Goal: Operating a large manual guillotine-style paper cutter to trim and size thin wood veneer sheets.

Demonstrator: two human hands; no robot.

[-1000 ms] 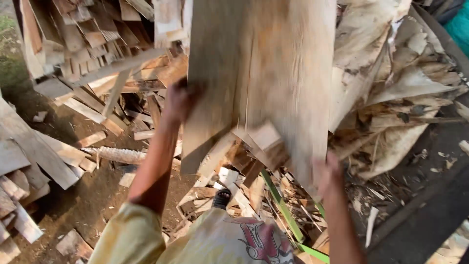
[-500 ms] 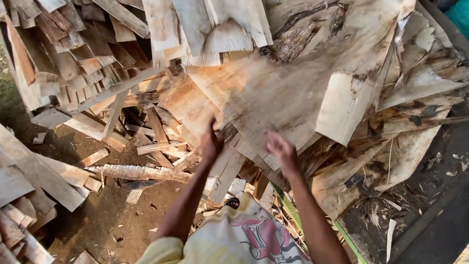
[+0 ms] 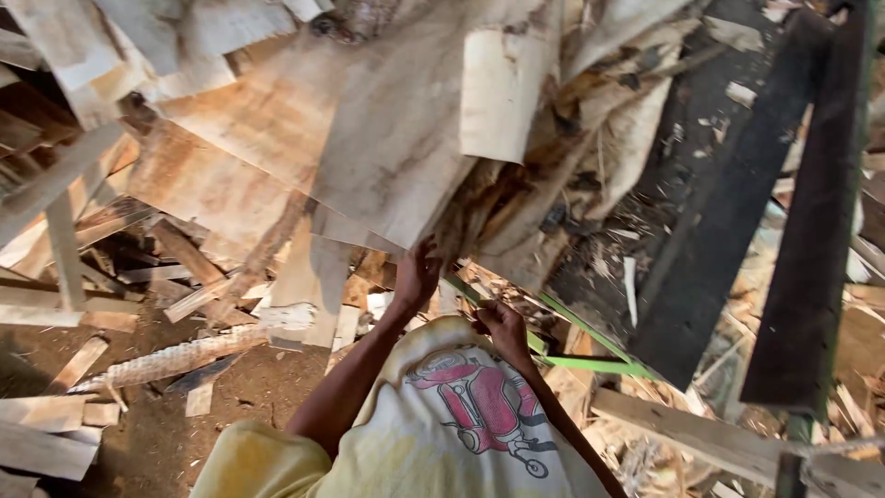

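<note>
A large pale veneer sheet lies tilted on a heap of wood offcuts, its lower edge pointing toward me. My left hand reaches up to that lower edge, fingers closed on it. My right hand is drawn back near my chest with the fingers curled and nothing visible in it. It sits just beside a green strap. A curled, lighter piece of veneer rests on top of the sheet.
Stacked planks and slats stand at the left over bare dirt. Dark boards lean at the right above splintered scraps. A rough bark-covered stick lies on the ground.
The sheet, held up in both hands a second ago, has gone down onto the heap. My right hand has pulled back toward my body; my left stays at the sheet's edge.
</note>
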